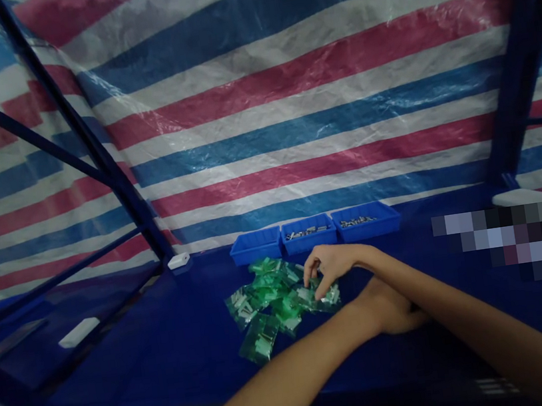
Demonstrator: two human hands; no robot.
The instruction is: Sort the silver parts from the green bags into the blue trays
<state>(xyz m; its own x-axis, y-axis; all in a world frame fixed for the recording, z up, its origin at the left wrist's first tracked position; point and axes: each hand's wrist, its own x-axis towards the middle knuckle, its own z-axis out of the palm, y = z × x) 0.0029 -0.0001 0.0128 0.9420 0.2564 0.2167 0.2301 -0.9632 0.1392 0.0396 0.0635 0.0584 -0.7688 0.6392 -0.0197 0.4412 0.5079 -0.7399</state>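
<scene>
A pile of small clear plastic bags point(268, 291) with green tints lies on the blue table, and pale strip-like pieces show inside some of them. Over the pile's right side is my right hand point(332, 263), its thumb and fingers bent downward and apart. Its fingertips are at a bag point(331, 294); whether they touch it I cannot tell. My forearms cross, the right one above the left. My left hand point(391, 307) is low over the table, right of the bags, its fingers mostly hidden beneath my right forearm.
Three blue bins point(256, 253) stand in a row behind the bags; the middle and right ones hold small metal parts. White blocks point(79, 333) lie at the left. Blue metal posts point(134, 202) frame the table point(147, 361), with a striped plastic sheet point(288, 106) behind. A blurred patch covers the right.
</scene>
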